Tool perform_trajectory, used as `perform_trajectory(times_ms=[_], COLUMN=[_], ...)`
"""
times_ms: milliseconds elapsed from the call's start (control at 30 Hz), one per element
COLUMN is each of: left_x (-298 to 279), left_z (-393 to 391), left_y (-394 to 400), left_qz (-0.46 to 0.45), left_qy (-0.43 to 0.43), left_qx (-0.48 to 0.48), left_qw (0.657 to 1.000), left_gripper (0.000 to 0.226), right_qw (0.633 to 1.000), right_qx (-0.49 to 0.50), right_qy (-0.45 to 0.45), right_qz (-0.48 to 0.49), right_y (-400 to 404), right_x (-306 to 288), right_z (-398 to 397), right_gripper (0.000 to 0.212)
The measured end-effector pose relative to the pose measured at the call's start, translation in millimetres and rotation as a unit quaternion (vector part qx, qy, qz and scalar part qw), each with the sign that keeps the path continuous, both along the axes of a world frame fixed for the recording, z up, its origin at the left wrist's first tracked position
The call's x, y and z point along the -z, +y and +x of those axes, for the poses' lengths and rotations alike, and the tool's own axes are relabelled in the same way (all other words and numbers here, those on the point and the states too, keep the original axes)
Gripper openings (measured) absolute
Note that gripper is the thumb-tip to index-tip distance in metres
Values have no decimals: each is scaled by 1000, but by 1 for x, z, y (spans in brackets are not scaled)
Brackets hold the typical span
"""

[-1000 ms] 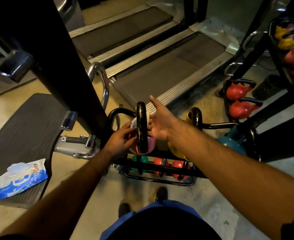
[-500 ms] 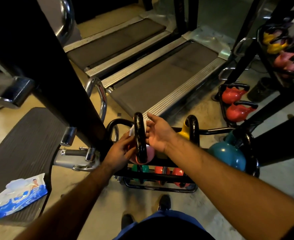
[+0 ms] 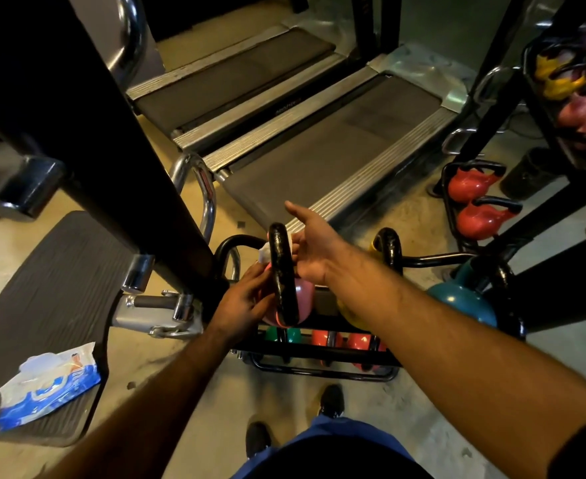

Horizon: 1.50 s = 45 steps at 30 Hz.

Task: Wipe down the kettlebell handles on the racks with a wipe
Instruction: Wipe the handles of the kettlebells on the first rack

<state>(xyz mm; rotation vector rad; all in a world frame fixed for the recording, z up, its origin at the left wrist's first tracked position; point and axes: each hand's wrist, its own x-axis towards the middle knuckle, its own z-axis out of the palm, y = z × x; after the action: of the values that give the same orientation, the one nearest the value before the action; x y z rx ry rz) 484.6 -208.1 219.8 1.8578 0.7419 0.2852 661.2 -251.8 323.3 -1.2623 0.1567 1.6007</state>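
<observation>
Both hands work the black loop handle (image 3: 282,274) of the pink kettlebell (image 3: 301,299): left hand (image 3: 246,299) steadies it, right hand (image 3: 314,247) presses the white wipe (image 3: 265,254) with straight fingers. Pushing too hard may tip the kettlebell off the black rack (image 3: 319,350).

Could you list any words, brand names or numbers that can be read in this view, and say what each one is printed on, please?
None can be read with certainty.
Wipes packet on the dark mat: large white lettering on blue, too blurred and creased to read.
Nearer treadmill: a short pale marking on the rail at the head of its belt, too small to read.
Kettlebells on the rack: no visible markings.
</observation>
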Motion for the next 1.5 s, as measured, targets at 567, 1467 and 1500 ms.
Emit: perform_trajectory(times_ms=[567,1467,1500], left_x=[1,5,4], left_z=[2,1,1], left_y=[-3,-2,-3], left_qz=[40,46,44], left_qy=[-28,-4,-3], left_qx=[-1,-19,-19], left_qw=[999,999,999], left_gripper=[49,56,56], right_qw=[990,932,937], right_qx=[-91,-185,-190], right_qy=[-96,-304,-283], right_qz=[52,74,73], right_y=[-26,-84,-81], right_x=[9,25,23], right_z=[-12,-31,-29], right_gripper=[60,70,78])
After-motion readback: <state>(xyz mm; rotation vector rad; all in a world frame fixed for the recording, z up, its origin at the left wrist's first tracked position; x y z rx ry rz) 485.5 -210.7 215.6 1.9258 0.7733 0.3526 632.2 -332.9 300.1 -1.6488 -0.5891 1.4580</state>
